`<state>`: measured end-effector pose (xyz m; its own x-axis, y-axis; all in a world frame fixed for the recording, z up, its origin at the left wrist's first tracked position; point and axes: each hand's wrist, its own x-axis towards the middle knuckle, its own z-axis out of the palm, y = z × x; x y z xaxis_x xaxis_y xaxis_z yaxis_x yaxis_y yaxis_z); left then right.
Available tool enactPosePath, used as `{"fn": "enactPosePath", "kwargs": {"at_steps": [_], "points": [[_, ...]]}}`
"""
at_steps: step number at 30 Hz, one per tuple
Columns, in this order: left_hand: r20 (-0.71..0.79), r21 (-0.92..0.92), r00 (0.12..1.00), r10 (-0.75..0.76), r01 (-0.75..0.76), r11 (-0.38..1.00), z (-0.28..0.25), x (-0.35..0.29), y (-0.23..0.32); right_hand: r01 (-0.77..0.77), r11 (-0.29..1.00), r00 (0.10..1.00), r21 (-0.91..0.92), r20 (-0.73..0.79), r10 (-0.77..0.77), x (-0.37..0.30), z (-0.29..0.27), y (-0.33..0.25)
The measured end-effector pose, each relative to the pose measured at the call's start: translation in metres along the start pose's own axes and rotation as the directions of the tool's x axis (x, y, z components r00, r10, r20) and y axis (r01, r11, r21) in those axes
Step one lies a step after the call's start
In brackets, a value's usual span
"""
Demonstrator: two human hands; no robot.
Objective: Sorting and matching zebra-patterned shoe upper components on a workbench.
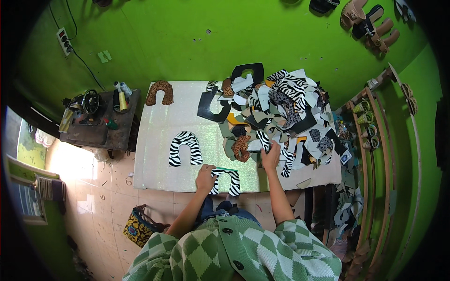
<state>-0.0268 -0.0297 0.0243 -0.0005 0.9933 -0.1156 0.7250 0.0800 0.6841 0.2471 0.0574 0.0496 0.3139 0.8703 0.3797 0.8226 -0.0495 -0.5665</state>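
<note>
My left hand [205, 178] is closed at the upper left corner of a zebra-print U-shaped piece [234, 183] by the table's front edge. A thin green strip [227, 169] runs from that hand along the piece's top; its kind is unclear. My right hand [270, 158] grips a small zebra-print scrap [263, 136] at the near side of a heap of cut material scraps [286, 105]. Another zebra-print U-shaped piece [176, 145] lies flat to the left, its opening toward me. A leopard-print U-shaped piece [160, 92] rests at the table's far left corner.
The pale shiny table [154, 126] stands against a green wall. To its left is a sewing machine [86, 103] on a dark stand with thread spools [123, 100]. A wooden rack with sandals [365, 119] is at right. A patterned bag [138, 227] sits on the floor.
</note>
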Motion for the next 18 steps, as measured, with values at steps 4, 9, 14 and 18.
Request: {"fn": "enactPosePath", "kwargs": {"at_steps": [4, 9, 14, 18], "points": [[-0.021, -0.032, 1.0, -0.023, 0.022, 0.999, 0.002, -0.003, -0.004, -0.228, 0.966, 0.965, -0.121, 0.106, 0.241, 0.015, 0.007, 0.004], [-0.075, -0.016, 0.996, 0.044, -0.045, 0.999, 0.0, -0.006, -0.004, -0.324, 0.946, 0.913, 0.016, 0.269, 0.308, 0.013, 0.015, 0.012], [-0.064, -0.019, 0.997, 0.045, -0.047, 0.999, -0.005, -0.003, 0.004, -0.185, 0.978, 0.976, 0.1, 0.132, 0.171, 0.001, 0.024, 0.037], [-0.057, -0.057, 0.997, 0.059, -0.063, 0.996, -0.007, -0.001, 0.0, -0.015, 0.968, 0.968, 0.252, 0.247, -0.05, -0.005, 0.011, 0.018]]}}
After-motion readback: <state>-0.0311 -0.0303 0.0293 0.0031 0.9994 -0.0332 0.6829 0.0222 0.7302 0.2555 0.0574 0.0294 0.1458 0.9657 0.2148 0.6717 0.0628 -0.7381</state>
